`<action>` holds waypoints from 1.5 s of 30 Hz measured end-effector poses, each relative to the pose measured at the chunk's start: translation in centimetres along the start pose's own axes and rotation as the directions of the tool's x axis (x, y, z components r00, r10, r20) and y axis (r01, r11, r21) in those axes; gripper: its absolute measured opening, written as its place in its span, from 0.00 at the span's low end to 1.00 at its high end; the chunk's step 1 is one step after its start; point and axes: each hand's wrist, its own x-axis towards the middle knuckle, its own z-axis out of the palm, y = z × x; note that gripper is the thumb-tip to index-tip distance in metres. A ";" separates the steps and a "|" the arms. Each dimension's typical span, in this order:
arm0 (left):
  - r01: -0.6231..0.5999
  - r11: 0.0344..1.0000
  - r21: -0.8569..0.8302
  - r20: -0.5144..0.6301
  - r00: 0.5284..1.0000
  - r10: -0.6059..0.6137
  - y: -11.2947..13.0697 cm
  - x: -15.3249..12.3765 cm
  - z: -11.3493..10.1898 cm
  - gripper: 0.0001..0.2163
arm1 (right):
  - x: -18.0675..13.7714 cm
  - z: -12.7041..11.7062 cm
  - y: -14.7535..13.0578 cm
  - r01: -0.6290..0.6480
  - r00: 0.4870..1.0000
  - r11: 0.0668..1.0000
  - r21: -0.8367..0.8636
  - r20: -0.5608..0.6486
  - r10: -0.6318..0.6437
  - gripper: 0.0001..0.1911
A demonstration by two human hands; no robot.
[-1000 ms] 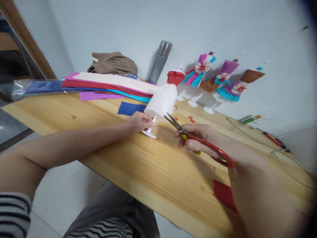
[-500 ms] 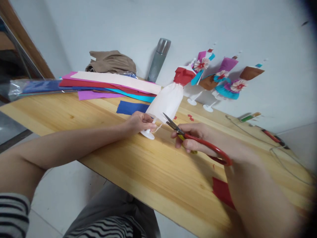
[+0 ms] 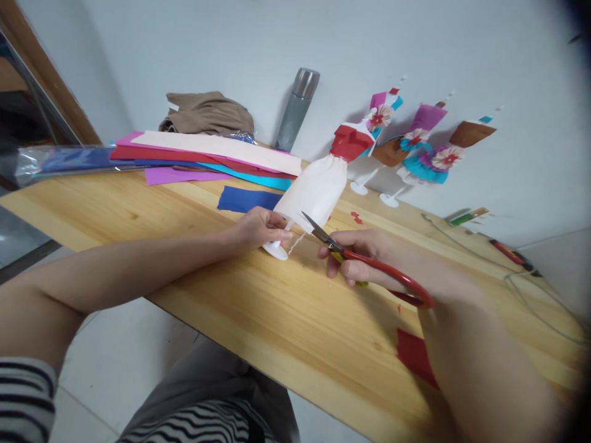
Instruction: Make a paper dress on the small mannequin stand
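Observation:
A small dress form (image 3: 310, 191) with a red top and a white skirt leans to the right, its round white base on the wooden table. My left hand (image 3: 264, 230) pinches its stand just below the skirt's hem. In my right hand (image 3: 355, 255) is a pair of red-handled scissors (image 3: 385, 271). The blades are at the lower right edge of the skirt. From the hem a thin white strip dangles toward the base. A blue paper strip (image 3: 249, 199) lies behind my left hand.
Long strips of coloured paper (image 3: 212, 151) are stacked at the back left, beside brown cloth (image 3: 210, 114) and a grey flask (image 3: 298, 109). Several decorated dress forms (image 3: 427, 144) stand along the wall. A red paper piece (image 3: 415, 355), a cable (image 3: 462, 246) and a red-and-black cutter (image 3: 508, 253) lie to the right.
The top of the dress form has tilted slightly to the right. The thin white strip now hangs lower, near the base. Both hands stay almost in place.

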 end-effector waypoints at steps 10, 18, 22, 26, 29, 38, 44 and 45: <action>-0.029 1.000 0.003 0.034 0.999 0.029 -0.1 0.1 -0.1 0.07 | -0.2 -0.1 0.4 -0.012 1.000 1.000 0.026 0.020 0.012 0.28; -0.017 1.000 0.013 0.018 1.000 0.017 -0.2 0.0 -0.1 0.06 | -0.2 -0.2 0.4 -0.020 1.000 0.999 0.032 0.011 0.020 0.28; -0.024 1.000 0.003 0.032 0.999 0.024 -0.2 0.0 -0.1 0.07 | -0.3 -0.3 0.7 -0.010 1.000 0.999 0.031 0.017 0.009 0.28; 0.001 1.000 0.013 0.017 1.000 -0.001 0.1 -0.1 -0.1 0.07 | -0.2 -0.2 0.7 0.004 1.000 0.999 0.042 0.024 -0.005 0.25; 0.010 1.000 0.005 0.012 1.000 -0.010 0.2 -0.2 0.0 0.07 | -0.2 -0.2 0.5 0.010 1.000 0.999 0.045 0.012 -0.011 0.24; -0.003 1.000 -0.031 0.012 1.000 0.003 0.1 -0.1 0.0 0.06 | -0.1 -0.2 0.3 0.012 1.000 1.000 0.011 -0.001 -0.012 0.27; -0.032 0.999 0.008 0.012 0.999 0.032 -0.4 0.2 -0.2 0.04 | 0.0 -0.2 -0.8 0.019 1.000 0.999 -0.047 0.020 -0.018 0.28; -0.035 0.999 0.019 0.007 0.999 0.035 -0.5 0.2 -0.3 0.04 | 0.0 -0.2 -0.9 0.012 1.000 0.999 -0.052 0.024 -0.011 0.28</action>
